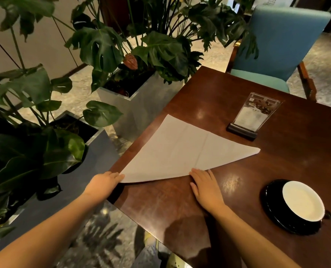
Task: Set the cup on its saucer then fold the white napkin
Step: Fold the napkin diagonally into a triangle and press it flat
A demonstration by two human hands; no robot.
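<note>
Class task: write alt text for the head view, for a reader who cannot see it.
Two bare hands, left hand and right hand, press a white napkin folded into a triangle on a dark wooden table. A cup sits on its black saucer at right.

The counter (276,155) under the fingers (201,176) is dark polished wood, glossy, with soft light spots. The napkin (180,149) touching the fingers looks like matt white cloth, faintly creased, though it could be paper. Right of them, the cup (303,202) and saucer (272,215) are shiny black glazed ware, white inside. Beyond, the card stand (255,115) is clear plastic.
</note>
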